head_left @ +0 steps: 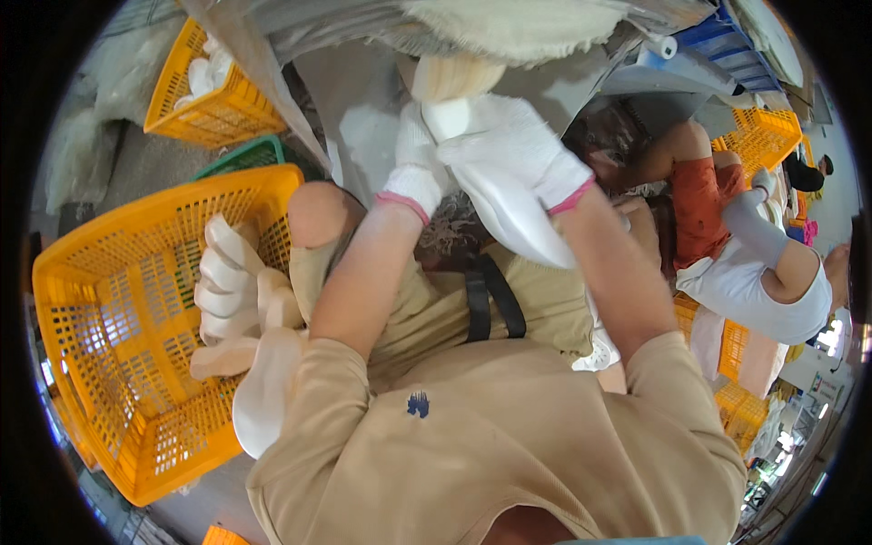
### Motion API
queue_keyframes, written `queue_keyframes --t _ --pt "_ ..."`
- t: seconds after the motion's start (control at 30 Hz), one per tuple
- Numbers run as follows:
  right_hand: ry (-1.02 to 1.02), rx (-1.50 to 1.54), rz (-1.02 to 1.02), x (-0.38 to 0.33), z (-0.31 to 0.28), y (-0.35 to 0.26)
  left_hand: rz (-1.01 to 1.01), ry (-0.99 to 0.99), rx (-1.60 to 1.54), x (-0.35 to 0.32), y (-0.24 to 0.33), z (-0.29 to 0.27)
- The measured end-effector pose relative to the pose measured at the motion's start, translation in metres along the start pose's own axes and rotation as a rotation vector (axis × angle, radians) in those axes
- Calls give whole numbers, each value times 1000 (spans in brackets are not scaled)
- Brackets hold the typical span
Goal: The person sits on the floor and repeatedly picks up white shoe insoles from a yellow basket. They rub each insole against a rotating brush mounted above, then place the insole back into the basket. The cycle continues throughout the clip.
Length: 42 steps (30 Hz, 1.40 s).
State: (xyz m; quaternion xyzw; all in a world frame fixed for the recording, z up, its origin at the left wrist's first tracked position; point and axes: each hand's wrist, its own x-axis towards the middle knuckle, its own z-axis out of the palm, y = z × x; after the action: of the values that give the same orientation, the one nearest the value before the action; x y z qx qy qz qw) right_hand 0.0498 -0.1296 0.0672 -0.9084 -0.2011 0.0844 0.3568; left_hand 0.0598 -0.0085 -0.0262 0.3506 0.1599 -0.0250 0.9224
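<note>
Both my hands wear white knit gloves with pink cuffs. Between them they grip a smooth, glossy white piece, long and rounded; its exact kind I cannot make out. My left hand closes round its upper end from the left. My right hand wraps over it from the right, and the long end slants down toward my lap. Just beyond the gloves, a blurred cream-coloured round part sits below a fluffy white buffing wheel. Whether the piece touches that part I cannot tell.
A large yellow basket stands at my left, with several curved white and cream pieces at its near side. Farther back are a yellow crate of white pieces and a green basket. To the right a co-worker sits close by.
</note>
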Motion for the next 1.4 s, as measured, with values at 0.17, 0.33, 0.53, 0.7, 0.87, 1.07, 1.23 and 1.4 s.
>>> queue_keyframes --t 0.17,0.33,0.53,0.7,0.87,1.07,1.23,1.4 --pt "156 368 -3 -49 18 12 -218 -297 -318 -6 -7 -19" --pt "-161 1065 181 -14 14 22 15 -180 -120 18 -13 -29" --pt "-90 177 263 -101 -11 -21 -110 14 -212 40 -47 -61" --pt "65 -374 25 -73 3 -32 -185 -98 -472 87 -59 -66" --pt "-48 -523 -29 -26 -7 -54 -142 -126 -536 76 -35 -52" --pt "97 367 532 -187 4 32 -269 60 -283 -13 -24 -18" --pt "379 1061 594 -199 0 41 -295 38 -282 -24 -19 16" --pt "365 866 580 -154 3 20 -213 2 -306 4 -15 10"
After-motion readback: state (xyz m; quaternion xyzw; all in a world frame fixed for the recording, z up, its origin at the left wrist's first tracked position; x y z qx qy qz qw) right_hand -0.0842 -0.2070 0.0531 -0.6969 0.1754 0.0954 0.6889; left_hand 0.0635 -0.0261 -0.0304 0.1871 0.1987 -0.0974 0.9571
